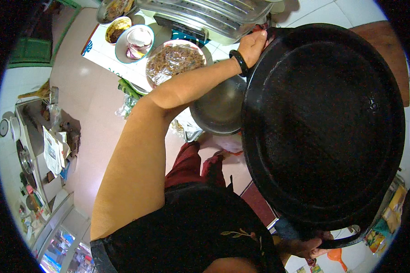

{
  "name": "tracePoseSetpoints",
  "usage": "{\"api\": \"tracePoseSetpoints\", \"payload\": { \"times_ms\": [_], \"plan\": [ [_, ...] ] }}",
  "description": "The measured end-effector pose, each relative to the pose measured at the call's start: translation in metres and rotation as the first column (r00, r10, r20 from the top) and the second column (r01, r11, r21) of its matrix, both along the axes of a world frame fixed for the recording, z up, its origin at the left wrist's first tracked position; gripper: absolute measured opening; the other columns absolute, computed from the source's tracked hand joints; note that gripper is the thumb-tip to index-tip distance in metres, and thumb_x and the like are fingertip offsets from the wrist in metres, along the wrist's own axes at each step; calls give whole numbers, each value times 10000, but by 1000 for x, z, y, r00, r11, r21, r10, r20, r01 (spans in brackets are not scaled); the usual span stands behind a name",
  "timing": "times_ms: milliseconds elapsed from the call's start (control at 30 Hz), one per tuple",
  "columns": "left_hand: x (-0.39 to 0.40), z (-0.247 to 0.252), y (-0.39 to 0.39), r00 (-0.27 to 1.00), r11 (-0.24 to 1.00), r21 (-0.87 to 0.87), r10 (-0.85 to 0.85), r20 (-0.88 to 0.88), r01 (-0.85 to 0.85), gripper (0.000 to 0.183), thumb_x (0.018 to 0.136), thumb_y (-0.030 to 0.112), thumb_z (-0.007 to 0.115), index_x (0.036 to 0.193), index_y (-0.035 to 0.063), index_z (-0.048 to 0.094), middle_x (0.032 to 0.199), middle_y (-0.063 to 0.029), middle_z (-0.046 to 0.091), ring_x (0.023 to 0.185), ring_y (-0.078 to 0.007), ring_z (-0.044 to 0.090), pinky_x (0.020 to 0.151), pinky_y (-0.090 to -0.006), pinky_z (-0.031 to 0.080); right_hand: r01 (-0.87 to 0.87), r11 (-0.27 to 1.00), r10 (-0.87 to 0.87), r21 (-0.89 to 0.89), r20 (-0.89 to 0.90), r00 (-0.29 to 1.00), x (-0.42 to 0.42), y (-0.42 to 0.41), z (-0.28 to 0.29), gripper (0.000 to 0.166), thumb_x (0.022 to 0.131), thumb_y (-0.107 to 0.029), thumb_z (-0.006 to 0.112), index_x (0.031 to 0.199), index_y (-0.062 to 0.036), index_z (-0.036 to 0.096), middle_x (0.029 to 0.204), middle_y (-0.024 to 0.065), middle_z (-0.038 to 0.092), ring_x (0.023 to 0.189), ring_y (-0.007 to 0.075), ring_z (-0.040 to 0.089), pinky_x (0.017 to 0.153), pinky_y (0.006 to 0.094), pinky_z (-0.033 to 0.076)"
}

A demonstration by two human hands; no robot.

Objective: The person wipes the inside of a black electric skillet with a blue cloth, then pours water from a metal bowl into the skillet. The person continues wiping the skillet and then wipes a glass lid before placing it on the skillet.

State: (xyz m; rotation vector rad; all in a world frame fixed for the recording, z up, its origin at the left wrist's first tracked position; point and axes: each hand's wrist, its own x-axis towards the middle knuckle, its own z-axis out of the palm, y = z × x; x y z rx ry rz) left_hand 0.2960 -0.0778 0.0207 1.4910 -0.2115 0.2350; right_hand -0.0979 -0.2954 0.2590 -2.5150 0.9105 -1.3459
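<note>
A large black two-handled pan (328, 129) is held up on its edge at the right, its broad dark face towards me. I cannot tell whether that face is the inside or the underside. My left hand (254, 44), with a black bangle at the wrist, grips the pan's upper left side, where a dark red cloth shows. Low in the picture, my right hand (307, 247) holds the loop handle (345, 241) at the other end. Under my left forearm, a grey metal wok or bowl (222, 105) is partly hidden by the arm and the pan.
Beyond my left arm, a plate of brown food under clear film (174, 61), a teal-rimmed bowl (135, 44) and a small bowl of brown paste (118, 30) stand on the counter. A ridged transparent lid (208, 15) lies behind. An orange utensil (336, 257) is near my right hand.
</note>
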Motion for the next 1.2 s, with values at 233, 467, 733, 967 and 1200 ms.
{"api": "tracePoseSetpoints", "payload": {
  "times_ms": [233,467,733,967,1200],
  "plan": [
    [-5,6,6,1000,1000,5,-4,-20,4,455,998,364,348,849,-9,560,784,-152,585,739,-261,534,728,-363,423,-162,984,165,-76,36,986,-23,-7,1,438,894,-366,532,998,59,547,845,129,583,702,196,562,581,293,459],
    [-7,-5,7,995,981,-185,-68,-78,53,464,994,399,377,929,-6,593,773,-114,591,733,-199,520,733,-333,431,-285,956,289,-65,69,955,-29,0,6,504,846,-426,578,1002,51,529,832,128,569,693,195,546,556,293,452],
    [-14,-7,28,990,982,-176,-82,-112,62,439,1003,369,380,941,-5,603,821,-55,617,761,-141,531,735,-298,439,-281,959,282,-28,74,956,-37,0,5,543,821,-447,608,1016,51,516,844,137,569,702,204,549,558,300,461],
    [-17,-5,22,995,988,-156,-12,-99,-4,476,998,420,363,904,18,598,756,-48,595,719,-156,518,696,-297,428,-299,954,300,-30,65,952,-46,-4,0,553,814,-445,618,1024,54,509,858,145,573,713,213,557,567,307,471],
    [-22,0,21,989,989,-145,-26,-143,6,500,995,446,368,966,4,600,808,-73,621,742,-161,540,735,-320,445,-291,956,291,-34,26,956,-55,-23,-2,563,807,-443,629,1032,57,503,872,154,578,724,222,565,575,314,481]
  ]
}}
